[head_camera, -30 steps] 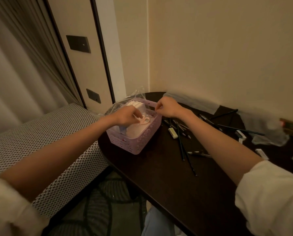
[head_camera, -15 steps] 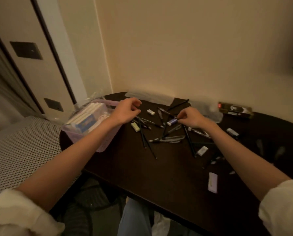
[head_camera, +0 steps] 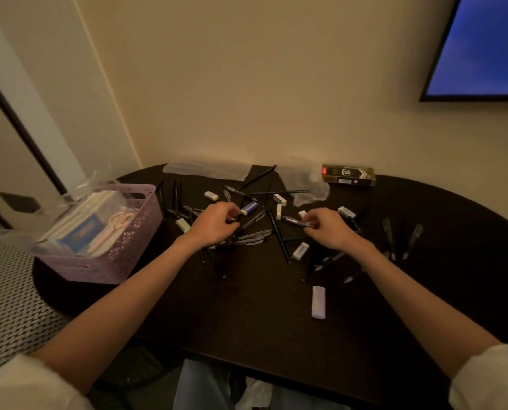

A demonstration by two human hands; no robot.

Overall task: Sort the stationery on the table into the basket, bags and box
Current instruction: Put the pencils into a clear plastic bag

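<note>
Head view: scattered black pens [head_camera: 279, 236], white erasers [head_camera: 300, 250].

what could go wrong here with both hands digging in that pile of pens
The right hand pinches a pen that lies among crossed pens; lifting it could drag others along. The lilac basket sits at the table's rounded end and looks full; a nudge might tip it. The pale eraser near the front edge could be swept off.

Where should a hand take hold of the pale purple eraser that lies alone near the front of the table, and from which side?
Probably across its two long sides, near the middle, coming straight down from above. The eraser lies flat on the table, a narrow block with its length running toward the person and bare surface all around, so fingers fit on both sides.
</note>
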